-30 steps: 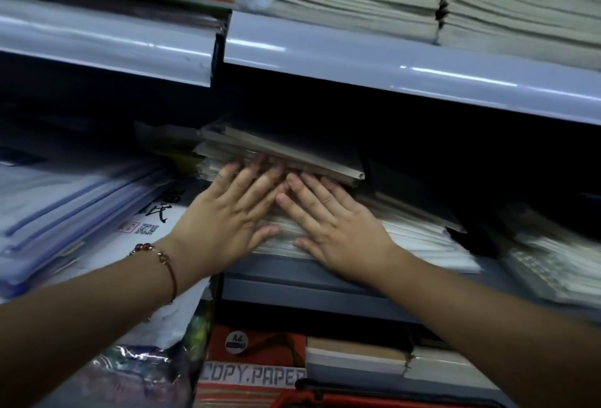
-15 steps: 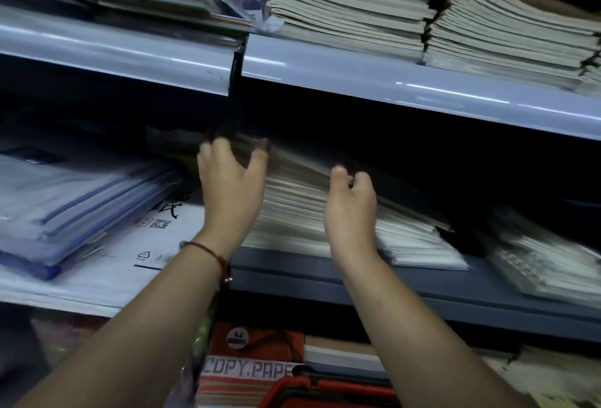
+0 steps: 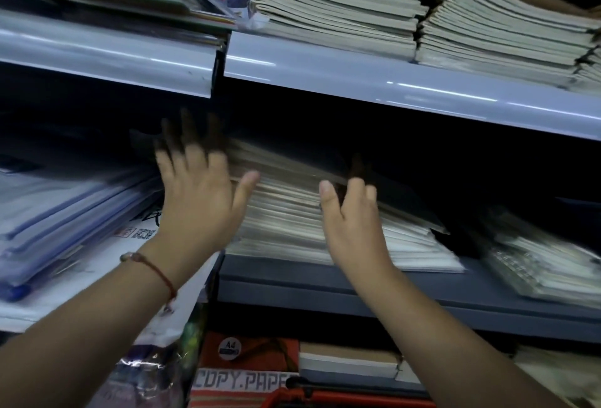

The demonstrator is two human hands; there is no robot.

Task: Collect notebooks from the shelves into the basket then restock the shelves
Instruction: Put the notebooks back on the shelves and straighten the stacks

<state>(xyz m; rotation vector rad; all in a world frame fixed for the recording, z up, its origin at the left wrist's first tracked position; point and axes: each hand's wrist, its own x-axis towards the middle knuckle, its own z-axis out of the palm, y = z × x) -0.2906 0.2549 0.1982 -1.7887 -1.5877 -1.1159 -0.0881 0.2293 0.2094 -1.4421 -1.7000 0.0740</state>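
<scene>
On the middle shelf [image 3: 357, 290], just behind its dark front edge, a tall stack of notebooks [image 3: 286, 222] is seen lying flat, its upper copies slightly askew. Two further stacks of notebooks are seen on the upper shelf [image 3: 390, 82], towards its right end, and a smaller pile [image 3: 536, 264] lies at the right end of the middle shelf. A red basket [image 3: 292, 396] is only partly seen at the bottom edge of the view, below the shelves, and its contents are hidden, so it cannot be told which phase of the task is in hand; since the shelves are well stocked, much of the work is judged to be left whichever phase it is. The left hand [image 3: 198, 202] is spread wide, fingers straight and apart, laid against the left end of the stack with the thumb reaching onto the page edges; nothing is gripped by it, and the fingertips are blurred and lost in the shadow under the upper shelf. The right hand [image 3: 353, 219] is placed at the front of the same stack, thumb against the page edges and fingers bent over the top copies; whether those copies are actually pinched cannot be told. A pack labelled copy paper [image 3: 240, 381] is seen beside the basket.
</scene>
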